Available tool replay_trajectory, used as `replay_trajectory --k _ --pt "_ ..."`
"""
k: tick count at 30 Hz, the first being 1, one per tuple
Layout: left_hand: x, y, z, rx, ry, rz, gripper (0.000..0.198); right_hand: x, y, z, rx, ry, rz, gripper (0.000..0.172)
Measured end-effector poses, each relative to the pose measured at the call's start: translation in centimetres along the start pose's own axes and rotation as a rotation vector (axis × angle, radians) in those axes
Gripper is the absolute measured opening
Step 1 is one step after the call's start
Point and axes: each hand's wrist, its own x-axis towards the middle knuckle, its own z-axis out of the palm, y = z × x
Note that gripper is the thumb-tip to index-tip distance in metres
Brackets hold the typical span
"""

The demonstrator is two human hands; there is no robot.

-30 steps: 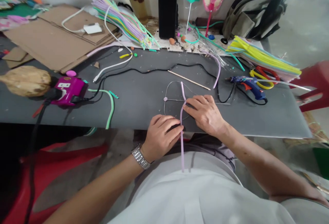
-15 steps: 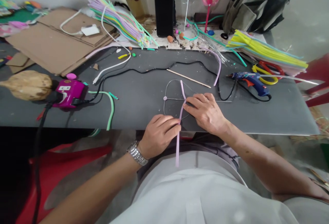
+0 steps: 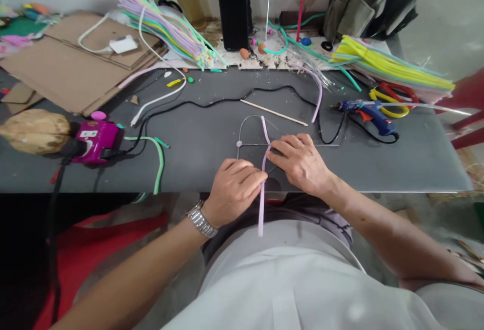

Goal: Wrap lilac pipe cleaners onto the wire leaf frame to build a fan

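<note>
A lilac pipe cleaner (image 3: 261, 209) runs up from near my lap across a thin wire frame (image 3: 242, 127) on the table. My left hand (image 3: 235, 186), with a metal watch on its wrist, pinches the pipe cleaner near the table's front edge. Higher up, my right hand (image 3: 299, 162) is closed on the same pipe cleaner where it crosses the frame's straight wire. A small lilac knob (image 3: 239, 144) sits at the left of the frame. Part of the frame's lower curve is hidden by my hands.
A thin wooden stick (image 3: 274, 112) lies behind the frame. To the right are a blue glue gun (image 3: 368, 113) and scissors (image 3: 389, 109). A black cord (image 3: 212, 102) crosses the table. At left stands a magenta power adapter (image 3: 94, 141); a phone (image 3: 232, 9) stands upright at the back.
The view has shifted slightly. My left hand has moved up a little along the lilac pipe cleaner, closer to my right hand, which keeps its hold.
</note>
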Motion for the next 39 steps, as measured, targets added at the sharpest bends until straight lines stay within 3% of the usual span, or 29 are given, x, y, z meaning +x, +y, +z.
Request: replay_trajectory --k 8,13,20,28,39 --pt "0.4 -0.6 -0.4 -0.052 -0.105 -0.014 0.015 0.0 0.0 -0.1 -0.019 0.002 0.000 0.026" --pt "1.1 -1.2 -0.4 -0.111 -0.168 -0.103 0.012 0.0 0.1 0.0 -0.010 0.010 -0.003 0.026" --pt "3.0 -1.3 -1.0 -0.113 -0.388 -0.252 0.014 0.1 0.2 0.0 0.022 0.022 -0.012 0.023" --pt "5.6 -0.1 -1.6 0.035 -0.609 -0.406 0.012 0.1 0.3 0.2 0.025 0.014 -0.027 0.023" --pt "6.4 -0.5 -1.9 -0.056 -0.673 -0.532 0.012 0.1 0.3 0.2 0.030 -0.001 -0.022 0.020"
